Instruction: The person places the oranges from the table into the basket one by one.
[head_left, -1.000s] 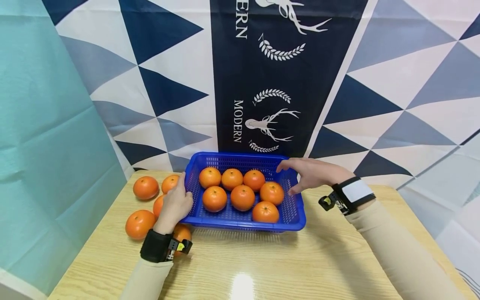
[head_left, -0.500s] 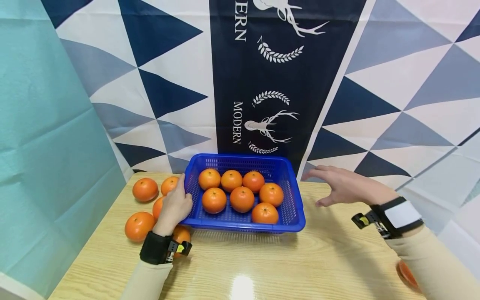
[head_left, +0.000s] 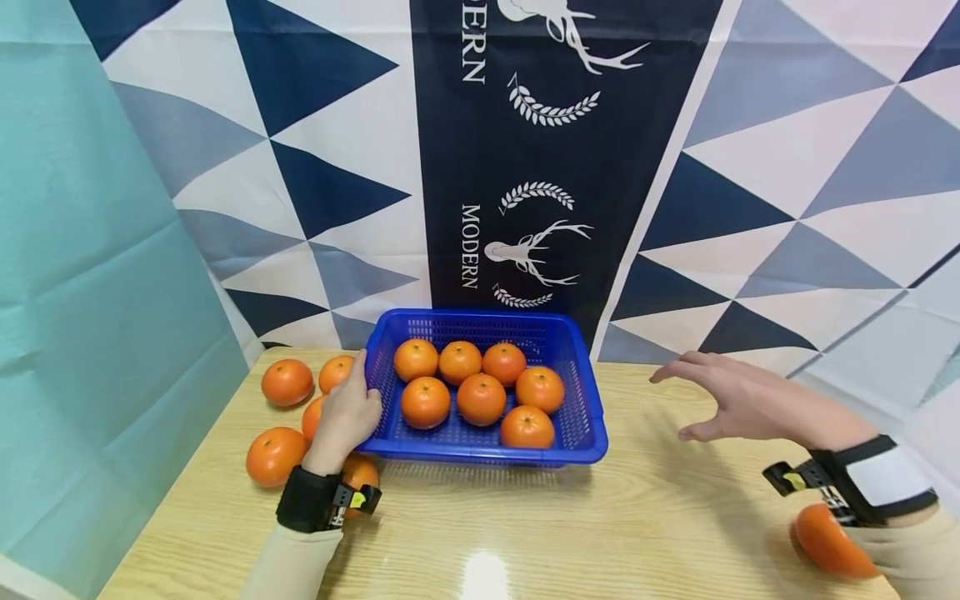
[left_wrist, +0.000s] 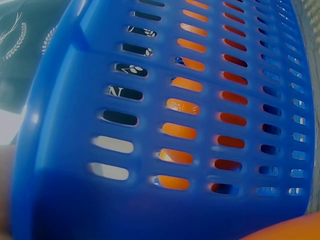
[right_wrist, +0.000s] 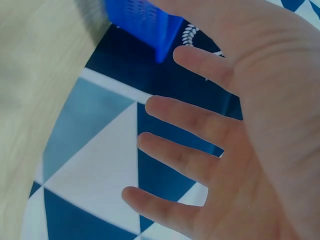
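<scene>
Oranges (head_left: 482, 399), seven of them, sat close together in a blue basket (head_left: 450, 452) on the bench (head_left: 637, 533): three in a back row, two before these on the left, one toward the right and one near the front rim. The left hand (head_left: 347, 417) rested on the basket's left rim, its index finger lying along the edge; whether its grip was closed round the rim could not be told, as the other fingers were hidden. In the left wrist view the slotted outer wall filled most of the space, with orange skin showing through the holes. Five more oranges lay on the bench to the left of the basket, some partly covered by the left hand and wrist. The right hand (head_left: 738, 400) hung above the bench, off to the basket's right and well apart from it, its grip spread wide, fingers and thumb apart. A lone orange (head_left: 828, 540) lay at the far right, partly behind the right sleeve (head_left: 911, 546). A black band (head_left: 306, 500) ringed each wrist. Behind the bench hung a triangle-patterned cloth (head_left: 330, 183), with a teal curtain (head_left: 112, 333) at the left.
</scene>
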